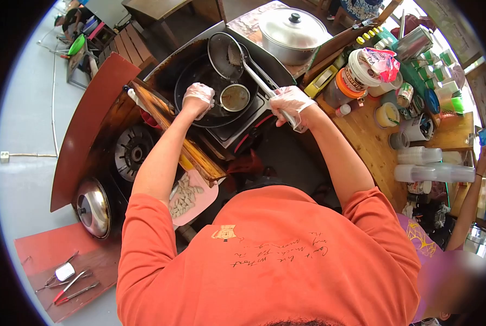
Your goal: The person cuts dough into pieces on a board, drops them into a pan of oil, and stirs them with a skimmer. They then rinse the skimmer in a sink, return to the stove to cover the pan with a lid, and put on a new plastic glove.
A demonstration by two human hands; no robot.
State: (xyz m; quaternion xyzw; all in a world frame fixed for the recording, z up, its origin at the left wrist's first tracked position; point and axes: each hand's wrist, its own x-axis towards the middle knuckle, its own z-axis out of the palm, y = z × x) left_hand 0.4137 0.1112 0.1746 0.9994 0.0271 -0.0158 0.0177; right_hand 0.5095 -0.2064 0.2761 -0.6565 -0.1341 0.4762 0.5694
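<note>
The orange shirt [270, 266] reads "live without" and "my morning"; white tub's [363, 66] lettering unclear

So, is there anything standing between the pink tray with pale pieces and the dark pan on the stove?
Yes. A wooden panel stands between the pink tray and the dark pan. The left forearm also crosses over this panel, beside the direct way.

Both arms [159, 149] reach forward, the left hand [199, 100] fisted, the right hand [291, 106] closed gripping.

Pale floor [31, 185] (brown table [155, 6] beyond)
</note>
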